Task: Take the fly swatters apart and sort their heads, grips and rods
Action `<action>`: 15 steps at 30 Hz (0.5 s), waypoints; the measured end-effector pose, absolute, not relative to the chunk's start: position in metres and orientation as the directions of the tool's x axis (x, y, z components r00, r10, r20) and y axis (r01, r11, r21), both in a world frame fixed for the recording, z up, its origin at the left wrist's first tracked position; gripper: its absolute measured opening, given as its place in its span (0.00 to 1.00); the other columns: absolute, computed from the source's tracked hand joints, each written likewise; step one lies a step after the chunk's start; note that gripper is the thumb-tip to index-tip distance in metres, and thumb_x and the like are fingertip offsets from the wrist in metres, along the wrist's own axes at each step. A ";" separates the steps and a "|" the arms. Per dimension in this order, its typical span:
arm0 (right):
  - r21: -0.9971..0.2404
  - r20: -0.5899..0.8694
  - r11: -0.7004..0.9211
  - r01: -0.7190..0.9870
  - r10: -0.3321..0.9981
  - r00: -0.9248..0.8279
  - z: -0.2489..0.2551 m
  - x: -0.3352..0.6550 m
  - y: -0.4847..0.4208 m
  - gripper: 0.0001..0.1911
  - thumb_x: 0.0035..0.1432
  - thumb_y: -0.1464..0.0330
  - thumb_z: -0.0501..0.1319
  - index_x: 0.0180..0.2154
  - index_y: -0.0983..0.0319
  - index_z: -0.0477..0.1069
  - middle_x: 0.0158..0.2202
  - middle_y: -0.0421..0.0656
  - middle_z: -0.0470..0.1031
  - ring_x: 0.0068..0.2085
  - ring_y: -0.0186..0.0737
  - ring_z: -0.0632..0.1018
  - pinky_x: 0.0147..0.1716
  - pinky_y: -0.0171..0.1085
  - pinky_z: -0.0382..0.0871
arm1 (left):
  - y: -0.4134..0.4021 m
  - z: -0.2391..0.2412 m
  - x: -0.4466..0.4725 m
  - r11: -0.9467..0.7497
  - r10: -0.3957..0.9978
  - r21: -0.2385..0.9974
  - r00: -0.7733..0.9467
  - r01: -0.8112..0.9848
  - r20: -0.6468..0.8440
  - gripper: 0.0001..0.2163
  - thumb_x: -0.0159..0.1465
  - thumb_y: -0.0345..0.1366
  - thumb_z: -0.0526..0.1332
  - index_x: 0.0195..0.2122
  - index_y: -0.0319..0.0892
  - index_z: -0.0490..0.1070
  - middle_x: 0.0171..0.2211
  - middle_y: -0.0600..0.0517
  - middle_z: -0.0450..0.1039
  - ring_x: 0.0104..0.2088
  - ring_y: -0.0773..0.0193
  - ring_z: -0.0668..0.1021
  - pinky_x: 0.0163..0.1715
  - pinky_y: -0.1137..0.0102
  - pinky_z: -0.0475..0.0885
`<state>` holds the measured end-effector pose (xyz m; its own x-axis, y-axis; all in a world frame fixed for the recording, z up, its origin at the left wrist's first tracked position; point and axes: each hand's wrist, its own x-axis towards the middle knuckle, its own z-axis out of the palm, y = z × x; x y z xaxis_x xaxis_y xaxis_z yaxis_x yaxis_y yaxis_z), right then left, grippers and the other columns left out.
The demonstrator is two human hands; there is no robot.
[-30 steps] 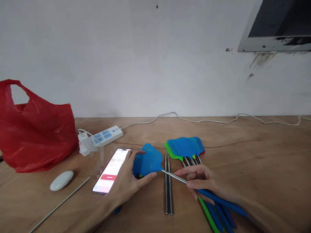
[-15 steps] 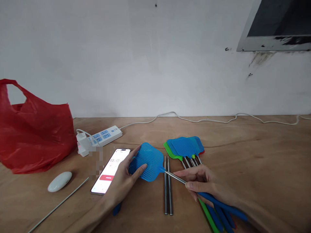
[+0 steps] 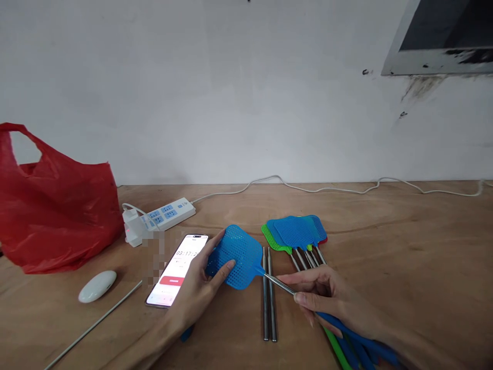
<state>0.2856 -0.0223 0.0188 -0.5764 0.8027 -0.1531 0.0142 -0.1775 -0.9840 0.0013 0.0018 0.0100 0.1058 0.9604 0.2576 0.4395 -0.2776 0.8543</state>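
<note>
A blue fly swatter (image 3: 239,257) with a perforated square head is held between both hands, tilted down toward the right. My left hand (image 3: 206,282) grips the outer side of its head, thumb on top and fingers behind. My right hand (image 3: 321,295) pinches the thin metal shaft, with the blue handle running back under the palm and wrist. Below the swatter two metal rods (image 3: 269,303) lie side by side on the table. Just beyond my right hand is a pile of fly swatters (image 3: 295,232), mostly blue with some green and a red edge; their handles are partly hidden beneath my arm.
A phone (image 3: 177,272) with a lit timer lies by my left wrist. Farther left are a white power strip (image 3: 173,213), a white oval device (image 3: 97,286), a grey cable (image 3: 94,325) and a red plastic bag (image 3: 57,216). A white cord (image 3: 323,191) runs along the wall.
The view has shifted slightly. Both hands keep the same hold on the blue fly swatter, which stays nearly still.
</note>
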 end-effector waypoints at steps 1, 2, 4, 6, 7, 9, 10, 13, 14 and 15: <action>-0.985 -0.152 -0.173 0.018 0.806 -0.572 0.018 0.285 -0.023 0.25 0.59 0.57 0.66 0.55 0.61 0.75 0.22 0.37 0.74 0.12 0.21 0.62 0.11 0.24 0.53 | 0.002 0.011 0.002 -0.276 0.961 0.857 0.104 0.436 0.256 0.28 0.65 0.46 0.62 0.65 0.48 0.60 0.65 0.47 0.63 0.65 0.50 0.66 0.62 0.52 0.63; -0.986 -0.148 -0.167 0.019 0.811 -0.566 0.018 0.285 -0.023 0.25 0.59 0.57 0.66 0.55 0.61 0.75 0.22 0.37 0.74 0.12 0.21 0.61 0.11 0.24 0.52 | 0.001 0.011 0.002 -0.276 0.961 0.859 0.103 0.432 0.257 0.28 0.65 0.46 0.62 0.65 0.48 0.60 0.65 0.47 0.64 0.65 0.50 0.66 0.62 0.53 0.64; -0.988 -0.142 -0.154 0.025 0.819 -0.556 0.017 0.285 -0.024 0.26 0.58 0.56 0.66 0.55 0.60 0.75 0.21 0.37 0.74 0.12 0.21 0.61 0.11 0.24 0.52 | 0.001 0.013 0.003 -0.277 0.960 0.861 0.096 0.426 0.262 0.28 0.65 0.46 0.62 0.65 0.48 0.61 0.65 0.48 0.64 0.65 0.50 0.65 0.62 0.54 0.64; -0.989 -0.146 -0.142 0.050 0.827 -0.543 0.016 0.284 -0.026 0.27 0.58 0.55 0.66 0.56 0.60 0.75 0.21 0.37 0.74 0.13 0.22 0.61 0.11 0.24 0.52 | 0.001 0.015 0.003 -0.282 0.959 0.863 0.093 0.419 0.268 0.28 0.64 0.46 0.63 0.64 0.48 0.61 0.65 0.47 0.64 0.65 0.49 0.66 0.62 0.55 0.64; -0.989 -0.150 -0.134 0.070 0.830 -0.537 0.016 0.284 -0.026 0.27 0.58 0.54 0.66 0.56 0.59 0.75 0.21 0.37 0.74 0.13 0.22 0.60 0.11 0.24 0.53 | 0.001 0.016 0.003 -0.284 0.958 0.863 0.093 0.417 0.270 0.28 0.64 0.46 0.63 0.64 0.48 0.61 0.64 0.47 0.65 0.65 0.49 0.66 0.62 0.54 0.64; -0.989 -0.147 -0.111 0.100 0.844 -0.515 0.017 0.283 -0.027 0.28 0.57 0.54 0.66 0.55 0.60 0.76 0.21 0.38 0.74 0.15 0.24 0.62 0.12 0.25 0.54 | 0.001 0.017 0.004 -0.278 0.960 0.869 0.090 0.409 0.265 0.28 0.64 0.46 0.63 0.64 0.48 0.60 0.63 0.46 0.65 0.64 0.48 0.66 0.61 0.54 0.65; -0.990 -0.138 -0.097 0.106 0.852 -0.505 0.017 0.283 -0.027 0.28 0.56 0.53 0.67 0.55 0.60 0.76 0.22 0.39 0.75 0.16 0.25 0.64 0.13 0.25 0.55 | 0.000 0.018 0.004 -0.271 0.962 0.878 0.088 0.394 0.257 0.28 0.63 0.45 0.64 0.64 0.48 0.60 0.63 0.46 0.65 0.64 0.47 0.66 0.60 0.53 0.66; -0.990 -0.120 -0.070 0.121 0.869 -0.479 0.018 0.283 -0.026 0.27 0.54 0.53 0.68 0.53 0.60 0.78 0.22 0.40 0.75 0.17 0.28 0.66 0.13 0.26 0.55 | -0.001 0.021 0.005 -0.223 0.974 0.928 0.110 0.299 0.199 0.28 0.63 0.45 0.64 0.62 0.47 0.58 0.60 0.43 0.67 0.62 0.46 0.68 0.53 0.55 0.73; -0.988 -0.131 -0.077 0.132 0.871 -0.473 0.017 0.283 -0.026 0.27 0.54 0.53 0.68 0.52 0.60 0.78 0.22 0.39 0.75 0.16 0.27 0.65 0.13 0.27 0.54 | -0.002 0.022 0.005 -0.202 0.977 0.942 0.125 0.267 0.174 0.27 0.63 0.46 0.65 0.61 0.47 0.57 0.58 0.43 0.68 0.58 0.46 0.72 0.47 0.58 0.77; -0.985 -0.145 -0.085 0.148 0.872 -0.468 0.017 0.283 -0.027 0.27 0.54 0.54 0.68 0.52 0.60 0.78 0.21 0.38 0.74 0.15 0.26 0.62 0.12 0.27 0.53 | -0.003 0.023 0.006 -0.179 0.979 0.953 0.136 0.245 0.149 0.28 0.63 0.46 0.65 0.60 0.47 0.56 0.55 0.43 0.70 0.53 0.48 0.76 0.39 0.61 0.79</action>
<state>0.2834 -0.0265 0.0168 -0.4680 0.8717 -0.1454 0.1480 -0.0848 -0.9853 0.0057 -0.0026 0.0229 0.1365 0.9793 0.1493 0.2452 -0.1795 0.9527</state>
